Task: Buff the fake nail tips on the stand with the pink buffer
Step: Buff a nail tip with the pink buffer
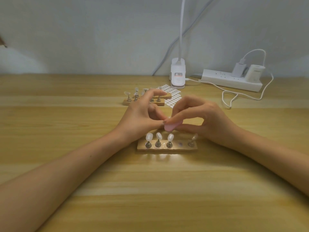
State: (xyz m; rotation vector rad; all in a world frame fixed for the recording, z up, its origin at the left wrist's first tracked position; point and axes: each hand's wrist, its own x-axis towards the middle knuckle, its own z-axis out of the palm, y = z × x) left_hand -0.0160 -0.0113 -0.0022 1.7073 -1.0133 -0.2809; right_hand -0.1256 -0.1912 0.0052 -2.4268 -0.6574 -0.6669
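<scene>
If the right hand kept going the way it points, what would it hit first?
Most likely the left hand, whose fingertips pinch a nail tip just ahead of the pink buffer in the right hand; depth is unclear.

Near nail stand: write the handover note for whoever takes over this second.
Left grip: pinches a small nail tip, mostly hidden, above the near stand.
Right grip: holds the pink buffer against that tip.
Near stand: three tips on the left pegs, the fourth slot empty, and a blurred tip on the fifth peg.
Far stand: behind the hands, with more tips.
Done: cannot tell which tips are buffed.
Left: probably finish this tip, put it back in the empty slot, then do the rest.
</scene>
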